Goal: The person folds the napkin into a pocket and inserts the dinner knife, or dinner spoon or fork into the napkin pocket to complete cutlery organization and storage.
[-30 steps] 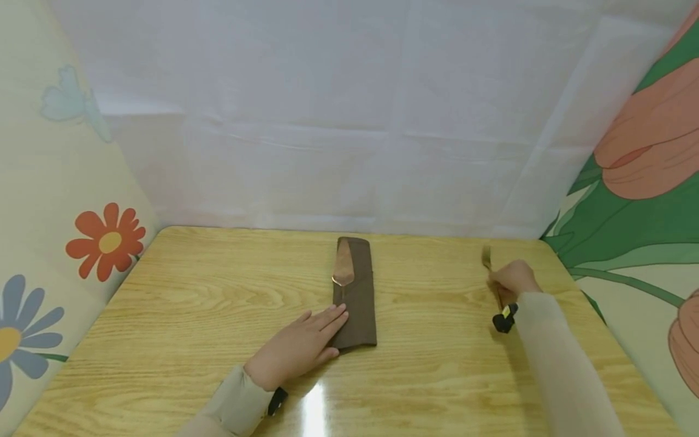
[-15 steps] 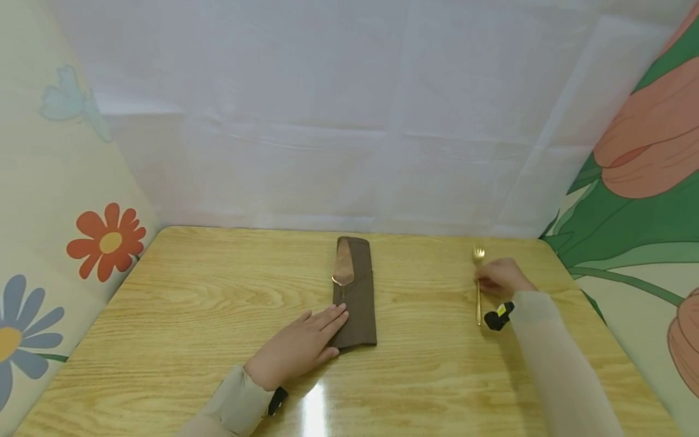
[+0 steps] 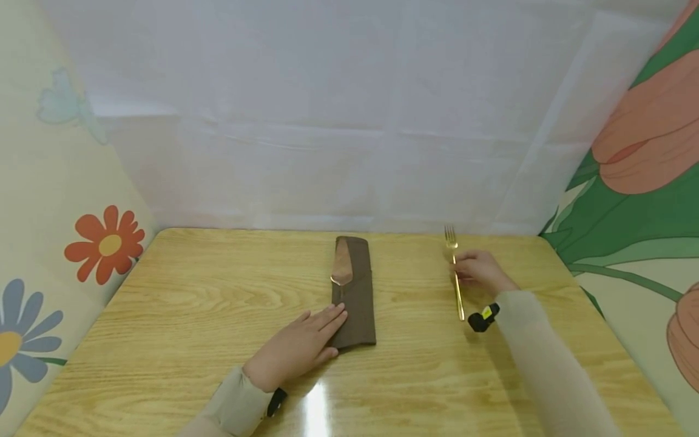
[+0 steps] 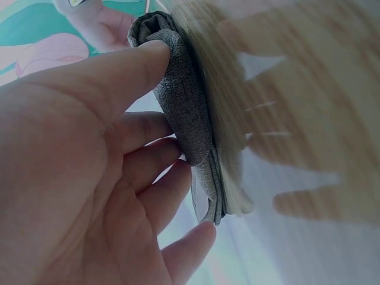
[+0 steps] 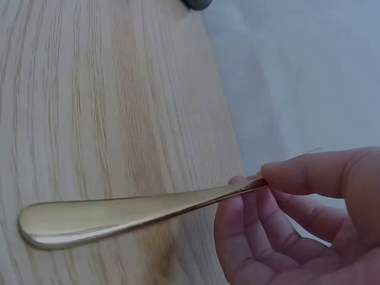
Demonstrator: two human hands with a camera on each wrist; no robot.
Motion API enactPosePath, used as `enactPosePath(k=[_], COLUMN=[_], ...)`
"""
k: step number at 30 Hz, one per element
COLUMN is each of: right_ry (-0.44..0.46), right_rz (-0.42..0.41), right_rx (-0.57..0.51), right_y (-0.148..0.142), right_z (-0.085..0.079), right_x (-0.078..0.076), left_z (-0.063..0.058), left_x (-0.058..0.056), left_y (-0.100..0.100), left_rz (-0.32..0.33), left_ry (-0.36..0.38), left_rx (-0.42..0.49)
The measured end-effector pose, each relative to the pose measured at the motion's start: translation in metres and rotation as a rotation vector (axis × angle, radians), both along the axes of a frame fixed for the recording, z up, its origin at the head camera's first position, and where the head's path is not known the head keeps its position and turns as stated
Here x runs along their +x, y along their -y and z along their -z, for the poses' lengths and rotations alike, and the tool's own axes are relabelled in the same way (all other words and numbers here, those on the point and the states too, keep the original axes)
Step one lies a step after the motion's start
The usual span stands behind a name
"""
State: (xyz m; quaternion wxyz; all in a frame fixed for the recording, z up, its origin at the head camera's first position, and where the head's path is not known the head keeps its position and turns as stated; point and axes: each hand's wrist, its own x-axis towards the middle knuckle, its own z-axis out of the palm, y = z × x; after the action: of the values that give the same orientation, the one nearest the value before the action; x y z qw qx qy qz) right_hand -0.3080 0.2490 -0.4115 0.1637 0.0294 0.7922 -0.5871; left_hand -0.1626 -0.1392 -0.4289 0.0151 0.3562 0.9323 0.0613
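A brown folded cloth [image 3: 358,309] lies lengthwise near the table's middle in the head view. On its far left part shows a copper-coloured, pointed leaf-shaped piece [image 3: 342,264] with a shiny lower edge. My left hand [image 3: 297,349] rests on the cloth's near left side, fingers extended; the left wrist view has the thumb and fingertips along the rolled cloth [image 4: 181,98]. To the right, a gold fork [image 3: 459,297] points its tines away from me. My right hand [image 3: 480,271] pinches its handle between thumb and fingers; the handle's broad end [image 5: 89,222] sticks out in the right wrist view.
The wood-grain table [image 3: 218,273] ends at a white sheet [image 3: 273,170] hanging behind it. Flower-patterned panels stand at the left [image 3: 33,182] and right [image 3: 644,243]. A dark rounded object [image 5: 198,3] shows at the right wrist view's top edge.
My right hand has moved left with the fork, toward the brown cloth, and the fork's tines now face up clearly. My left hand and the cloth have stayed in place.
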Motion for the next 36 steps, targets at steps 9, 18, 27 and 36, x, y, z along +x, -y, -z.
enactPosePath(k=[9, 18, 27, 36], right_ry=[-0.027, -0.068, -0.077, -0.082], right_rz=[0.007, 0.051, 0.101, 0.17], right_rx=[-0.013, -0.113, -0.223, -0.356], right_y=[0.022, 0.037, 0.054, 0.073], right_z=[-0.001, 0.005, 0.004, 0.005], right_x=[0.001, 0.001, -0.001, -0.004], left_z=[-0.001, 0.0, 0.001, -0.001], left_x=[0.0, -0.001, -0.001, 0.0], left_y=[0.0, 0.0, 0.001, 0.0], left_rz=[0.001, -0.004, -0.005, 0.004], left_ry=[-0.002, 0.021, 0.009, 0.007], left_rx=[-0.002, 0.001, -0.012, 0.001])
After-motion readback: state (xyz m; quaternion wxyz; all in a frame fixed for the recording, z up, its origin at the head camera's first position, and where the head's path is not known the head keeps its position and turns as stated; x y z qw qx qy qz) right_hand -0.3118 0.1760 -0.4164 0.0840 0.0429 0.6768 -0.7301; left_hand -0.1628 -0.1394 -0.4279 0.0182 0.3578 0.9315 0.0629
